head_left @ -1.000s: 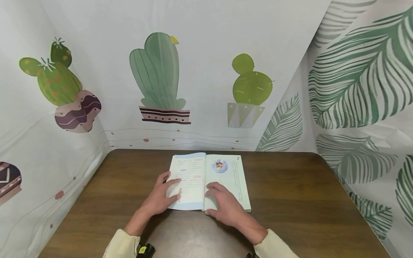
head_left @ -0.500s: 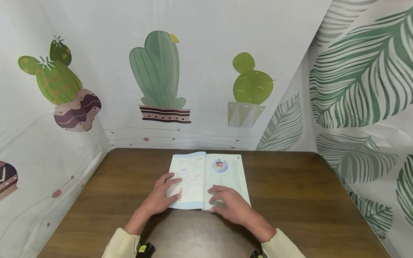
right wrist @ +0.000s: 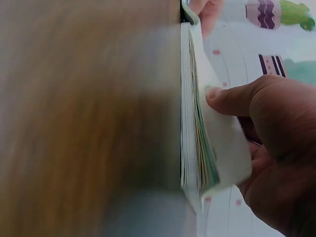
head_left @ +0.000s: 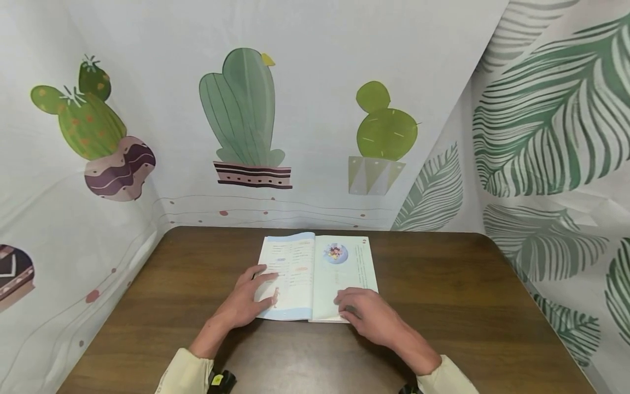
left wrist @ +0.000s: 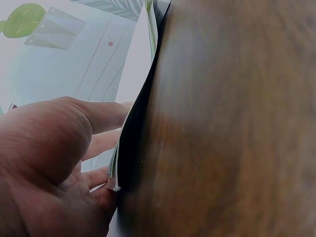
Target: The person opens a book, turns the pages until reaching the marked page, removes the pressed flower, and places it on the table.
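Note:
An open book (head_left: 295,284) with printed pages lies on the table, a round picture on its right page. My left hand (head_left: 241,303) rests on the left page near its outer edge, thumb and fingers spread. In the left wrist view, the book's thin left side (left wrist: 133,108) curves above a dark gap, with fingers (left wrist: 101,143) over the page. My right hand (head_left: 371,317) is at the lower right corner. In the right wrist view, its thumb (right wrist: 229,100) presses the top page beside fanned page edges (right wrist: 190,123); its other fingers curl at the outer edge, partly hidden.
The brown wooden table (head_left: 443,295) extends on both sides of the book. Behind it hangs a white cloth (head_left: 315,109) printed with cacti; a leaf-patterned cloth (head_left: 541,137) hangs at the right. Black bands (head_left: 221,381) show at the sleeves.
My right hand has moved rightward from near the book's middle across the right page to its lower right corner, its fingers drawing closer together. The left hand stays almost in place.

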